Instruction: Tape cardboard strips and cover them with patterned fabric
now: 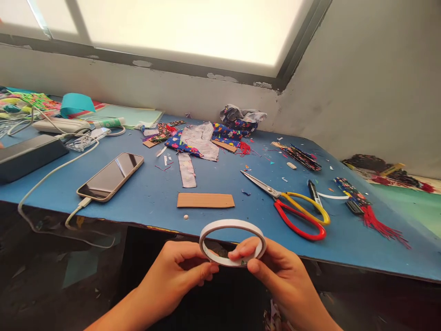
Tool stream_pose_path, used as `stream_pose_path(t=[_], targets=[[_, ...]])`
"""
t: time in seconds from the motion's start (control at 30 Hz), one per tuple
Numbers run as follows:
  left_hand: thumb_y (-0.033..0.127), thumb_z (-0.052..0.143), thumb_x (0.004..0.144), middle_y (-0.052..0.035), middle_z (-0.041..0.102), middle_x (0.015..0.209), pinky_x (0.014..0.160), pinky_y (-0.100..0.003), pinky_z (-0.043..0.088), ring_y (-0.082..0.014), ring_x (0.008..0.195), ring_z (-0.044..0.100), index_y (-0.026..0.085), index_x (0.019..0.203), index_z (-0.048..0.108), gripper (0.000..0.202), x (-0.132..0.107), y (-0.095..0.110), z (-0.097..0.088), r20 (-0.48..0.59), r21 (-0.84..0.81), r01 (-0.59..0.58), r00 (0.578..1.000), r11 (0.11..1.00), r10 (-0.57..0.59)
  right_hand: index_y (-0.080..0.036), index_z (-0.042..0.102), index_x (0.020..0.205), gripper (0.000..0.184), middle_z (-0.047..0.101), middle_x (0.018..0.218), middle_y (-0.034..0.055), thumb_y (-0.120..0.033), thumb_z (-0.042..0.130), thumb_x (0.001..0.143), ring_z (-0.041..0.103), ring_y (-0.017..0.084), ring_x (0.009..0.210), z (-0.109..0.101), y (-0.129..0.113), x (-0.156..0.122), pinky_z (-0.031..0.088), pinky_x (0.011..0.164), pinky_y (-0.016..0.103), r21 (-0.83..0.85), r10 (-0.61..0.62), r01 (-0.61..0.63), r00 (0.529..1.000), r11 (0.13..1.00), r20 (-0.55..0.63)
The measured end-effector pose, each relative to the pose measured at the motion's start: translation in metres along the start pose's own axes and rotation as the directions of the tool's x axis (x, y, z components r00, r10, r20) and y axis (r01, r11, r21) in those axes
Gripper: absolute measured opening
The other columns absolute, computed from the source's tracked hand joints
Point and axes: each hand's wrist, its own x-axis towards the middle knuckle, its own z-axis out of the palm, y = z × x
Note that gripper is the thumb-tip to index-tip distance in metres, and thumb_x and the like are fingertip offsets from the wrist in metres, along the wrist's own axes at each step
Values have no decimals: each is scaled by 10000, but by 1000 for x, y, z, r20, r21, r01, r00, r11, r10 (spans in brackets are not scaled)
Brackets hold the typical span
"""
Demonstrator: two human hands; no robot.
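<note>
Both hands pinch a tape roll (233, 242) just in front of the desk (155, 193) edge: left hand (179, 271) on its left rim, right hand (272, 271) on the bottom. Prob. light, stiff ring w/ sticky tape; best held by the rim.

Grey plaster wall (361, 82) is running behind the table, w/ a 2nd wall meeting it at the far right corner. Wide window (193, 27) w/ dark frame is sitting high on the back wall; daylight is pouring thru it, blown out white, paint flaking along the sill. Blue tabletop (155, 193) is stretching left to right, its near edge worn and chipped. Dark floor (41, 276) is showing below the near edge, dim and in shadow.
</note>
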Motion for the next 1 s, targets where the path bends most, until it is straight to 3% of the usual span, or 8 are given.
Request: stream_pose_path(t=[0.13, 0.27, 0.5, 0.67, 0.83, 0.9, 1.0], targets=[[287, 698, 720, -11, 647, 632, 514, -199, 444, -113, 555, 541, 151, 751, 718, 141, -1, 5, -14, -21, 108, 29, 999, 994, -27, -317, 672, 890, 59, 710, 799, -45, -314, 631, 848, 654, 93, 740, -9, -4, 3, 501, 680, 121, -86, -57, 52, 997, 995, -60], [365, 695, 723, -22, 691, 735, 554, -211, 458, -128, 610, 558, 186, 821, 729, 207, 2, 12, -30, -61, 249, 5, 998, 969, 11, -359, 618, 1047, 200, 707, 804, -56, -290, 622, 859, 664, 92, 731, -21, -11, 13, 533, 685, 140, -156, -170, 157, 983, 975, -70], [464, 663, 744, 20, 709, 785, 615, -203, 455, -137, 702, 596, 252, 802, 725, 228, 24, 40, -64, -94, 517, -99, 981, 850, 172, -323, 662, 935, 89, 698, 812, -51, -323, 625, 855, 644, 89, 752, -34, -37, 62, 517, 704, 148, -425, -307, 281, 952, 860, 6], [476, 598, 794, 10, 712, 900, 742, -256, 477, -183, 848, 624, 248, 879, 700, 263, 47, 46, -78, -106, 675, -125, 959, 727, 264, -297, 657, 981, 171, 697, 803, -22, -366, 653, 825, 655, 134, 767, -38, -38, 91, 549, 701, 224, -414, -242, 210, 970, 886, -24], [383, 618, 782, -92, 615, 1204, 960, -392, 415, -275, 1103, 550, 165, 1189, 579, 464, 63, 34, -85, 58, 888, -168, 964, 428, 258, -242, 656, 974, 231, 689, 759, -3, -365, 698, 783, 658, 132, 685, -47, -32, 105, 569, 656, 238, -324, -138, 114, 989, 939, -53], [347, 601, 797, -113, 628, 1156, 936, -397, 437, -278, 1066, 570, 130, 1196, 568, 456, 65, 31, -82, 70, 906, -168, 965, 389, 254, -224, 650, 972, 254, 688, 750, 2, -368, 707, 771, 656, 133, 673, -49, -31, 107, 569, 640, 234, -315, -122, 92, 990, 945, -74], [394, 624, 790, -117, 632, 1065, 840, -419, 488, -285, 937, 612, 111, 1178, 564, 484, 64, 28, -65, 13, 904, -133, 959, 407, 284, -215, 626, 953, 242, 689, 751, 2, -366, 700, 779, 662, 137, 712, -48, -30, 106, 567, 643, 226, -266, -119, 85, 987, 960, -111]])
